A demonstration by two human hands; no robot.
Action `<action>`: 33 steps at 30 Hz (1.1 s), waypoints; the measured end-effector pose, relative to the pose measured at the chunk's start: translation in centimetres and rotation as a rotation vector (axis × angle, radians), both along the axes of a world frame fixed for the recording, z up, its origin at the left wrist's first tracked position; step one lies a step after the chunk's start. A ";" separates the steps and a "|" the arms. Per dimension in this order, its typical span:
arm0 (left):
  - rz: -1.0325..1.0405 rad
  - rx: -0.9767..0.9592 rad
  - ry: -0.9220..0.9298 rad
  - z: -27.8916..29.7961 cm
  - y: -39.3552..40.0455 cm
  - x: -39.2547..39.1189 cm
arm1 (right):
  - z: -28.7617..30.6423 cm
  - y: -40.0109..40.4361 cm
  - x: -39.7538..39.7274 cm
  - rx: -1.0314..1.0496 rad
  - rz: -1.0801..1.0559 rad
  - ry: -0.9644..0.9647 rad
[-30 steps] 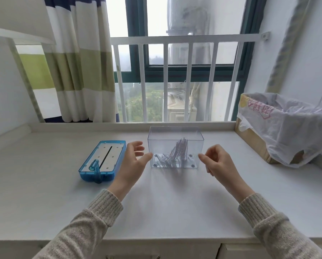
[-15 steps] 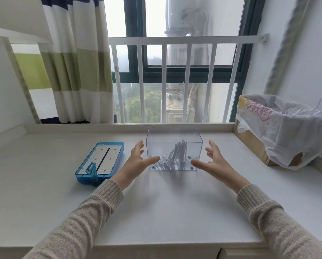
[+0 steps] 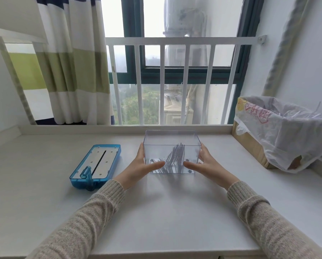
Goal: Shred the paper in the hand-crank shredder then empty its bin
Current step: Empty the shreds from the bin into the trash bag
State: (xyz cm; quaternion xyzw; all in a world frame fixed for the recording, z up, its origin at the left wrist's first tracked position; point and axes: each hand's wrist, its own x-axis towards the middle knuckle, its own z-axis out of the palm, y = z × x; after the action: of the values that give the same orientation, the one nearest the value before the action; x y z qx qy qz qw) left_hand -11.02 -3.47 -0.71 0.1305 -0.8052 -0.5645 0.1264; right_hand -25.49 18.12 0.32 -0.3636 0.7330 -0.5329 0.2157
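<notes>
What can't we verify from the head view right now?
- Fingers of the left hand and right hand: partly behind the clear plastic bin, so contact on its far sides is unclear.
- Count of the shredded paper strips: too fine.
- Contents of the bag-lined cardboard box: cut off by the right edge.

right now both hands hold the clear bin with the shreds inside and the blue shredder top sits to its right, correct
Not quite. The head view shows the blue shredder top lying to the left of the clear bin, not the right. The rest stands: the left hand and right hand hold the bin, with shreds inside.
</notes>
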 end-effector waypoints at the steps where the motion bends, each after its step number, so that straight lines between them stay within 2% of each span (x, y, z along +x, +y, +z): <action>1: 0.003 -0.002 -0.006 0.0 -0.1 -0.1 | -0.1 -0.1 0.0 0.000 0.004 0.004; 7: 0.014 0.067 0.012 -0.1 -0.2 -0.6 | -0.6 -0.4 -0.6 -0.012 0.024 0.013; 12: 0.016 0.052 0.013 -0.2 -0.4 -0.7 | -0.3 -0.7 -0.3 -0.037 0.056 0.055; 21: 0.022 0.019 0.061 0.0 0.3 -0.8 | -0.3 -1.3 0.4 0.026 -0.015 0.135; 33: 0.059 0.022 0.111 1.3 0.9 -0.5 | 0.1 -1.5 0.1 0.002 -0.044 0.191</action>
State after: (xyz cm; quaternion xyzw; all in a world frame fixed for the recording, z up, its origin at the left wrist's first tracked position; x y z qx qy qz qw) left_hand -11.50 -2.56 0.60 0.1239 -0.7866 -0.5756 0.1861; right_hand -25.38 16.62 0.45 -0.3964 0.7586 -0.4997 0.1335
